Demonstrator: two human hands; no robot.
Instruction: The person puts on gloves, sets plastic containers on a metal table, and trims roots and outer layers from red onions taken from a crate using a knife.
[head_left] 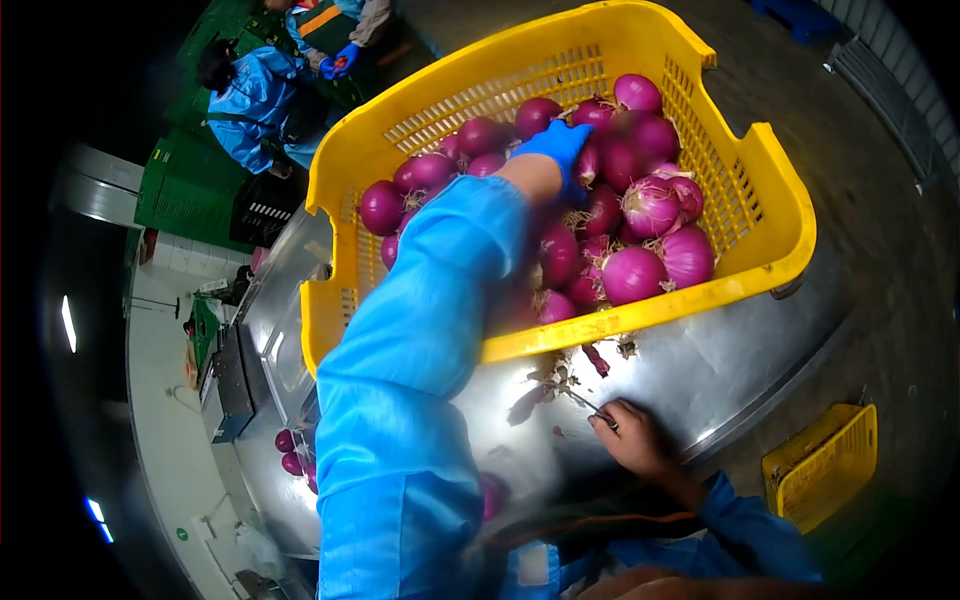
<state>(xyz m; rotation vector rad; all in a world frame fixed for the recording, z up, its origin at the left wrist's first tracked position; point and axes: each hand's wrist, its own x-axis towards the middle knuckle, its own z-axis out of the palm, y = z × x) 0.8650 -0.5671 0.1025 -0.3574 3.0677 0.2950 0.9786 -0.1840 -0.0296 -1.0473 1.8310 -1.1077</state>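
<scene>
A yellow plastic basket (560, 345) full of red onions (634, 275) stands on the metal table. My left hand (555, 152), in a blue glove, reaches down among the onions inside it; its fingers are mostly hidden, so I cannot tell whether it grips one. Below the basket's near rim, my bare right hand (634, 437) is closed around a small knife (582, 400), whose thin blade points toward the basket. Near the blade tip lie dry onion skins and root scraps (558, 384), with a dark red peel piece (597, 360) beside them.
Several onions (290, 462) lie on the metal table (720, 375) at the left, and another onion (490, 495) sits partly behind my left sleeve. A smaller yellow crate (822, 470) is at the lower right. Two people in blue (255, 105) work beside green crates at the upper left.
</scene>
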